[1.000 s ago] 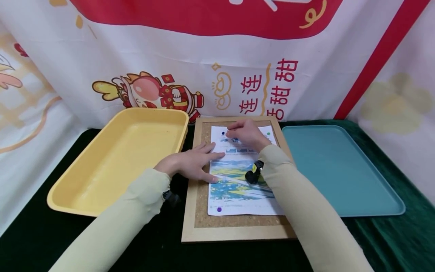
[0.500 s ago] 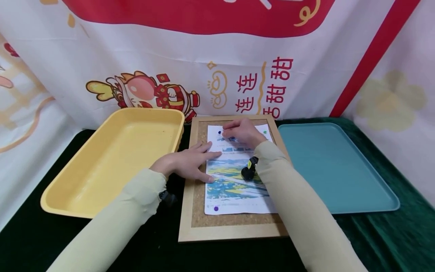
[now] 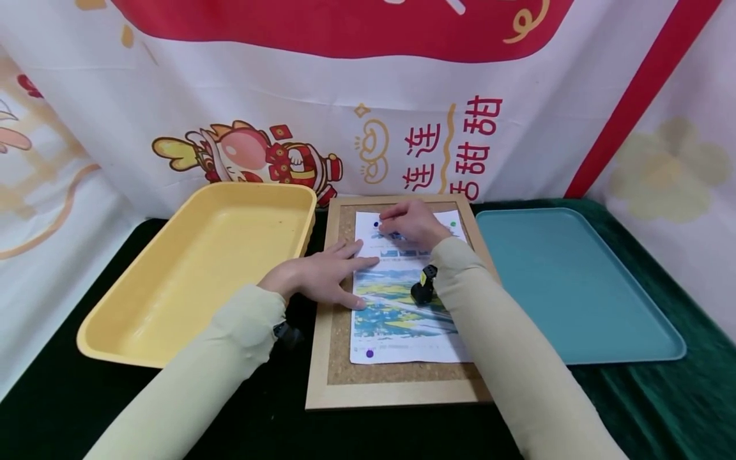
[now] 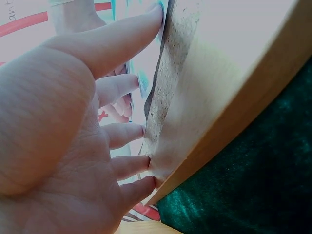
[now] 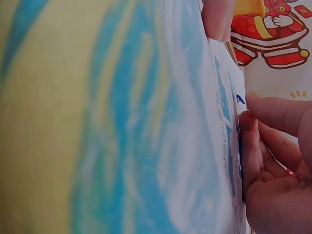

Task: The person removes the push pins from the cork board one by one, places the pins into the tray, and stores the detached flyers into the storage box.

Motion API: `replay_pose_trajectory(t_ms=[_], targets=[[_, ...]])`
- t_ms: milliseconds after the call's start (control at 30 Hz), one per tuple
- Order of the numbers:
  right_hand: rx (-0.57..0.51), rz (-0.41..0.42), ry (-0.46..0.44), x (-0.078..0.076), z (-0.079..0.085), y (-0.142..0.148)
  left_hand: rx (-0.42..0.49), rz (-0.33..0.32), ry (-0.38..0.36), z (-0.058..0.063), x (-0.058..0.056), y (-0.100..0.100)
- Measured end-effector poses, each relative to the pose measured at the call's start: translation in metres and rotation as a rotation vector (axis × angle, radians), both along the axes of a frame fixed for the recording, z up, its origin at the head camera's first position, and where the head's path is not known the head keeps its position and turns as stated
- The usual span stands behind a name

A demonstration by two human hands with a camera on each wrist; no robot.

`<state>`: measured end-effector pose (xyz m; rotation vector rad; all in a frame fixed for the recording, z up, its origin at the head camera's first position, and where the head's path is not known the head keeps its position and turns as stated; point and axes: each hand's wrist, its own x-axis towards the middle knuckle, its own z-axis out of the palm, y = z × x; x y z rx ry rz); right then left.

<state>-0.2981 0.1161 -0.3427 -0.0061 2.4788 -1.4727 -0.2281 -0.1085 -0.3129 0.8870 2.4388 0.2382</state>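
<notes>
The left hand [image 3: 319, 275] had its fingers spread over the left edge of the paper [image 3: 397, 345], bare cork [image 3: 340, 345] below its thumb. The right hand's [image 3: 415, 225] bent fingers were just beside a blue pin [image 3: 376, 224]; whether they pinched anything, I couldn't tell.

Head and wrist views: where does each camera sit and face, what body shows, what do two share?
Head: on the head, facing forward and down at the white printed paper sheet on the wood-framed cork board; left hand, right hand, pale sleeves.
Left wrist: on that wrist, facing the board's edge; both hands.
Right wrist: on that wrist, facing across the sheet; right hand, another fingertip.
Head, left wrist: both show the board.
</notes>
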Motion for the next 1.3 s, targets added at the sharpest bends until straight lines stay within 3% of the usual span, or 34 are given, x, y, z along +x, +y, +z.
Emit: replay_pose_trajectory(t_ms=[333,833,1300], targets=[[0.043,-0.026,0.023,-0.003,0.001,-0.005,-0.006,-0.001,0.003,0.0,-0.001,0.0],[0.125,-0.077,-0.043,-0.007,0.007,-0.016,-0.02,0.006,0.007,-0.003,-0.001,0.0],[0.184,-0.089,0.046,-0.009,0.003,-0.022,-0.017,0.008,0.008,-0.004,-0.003,-0.001]])
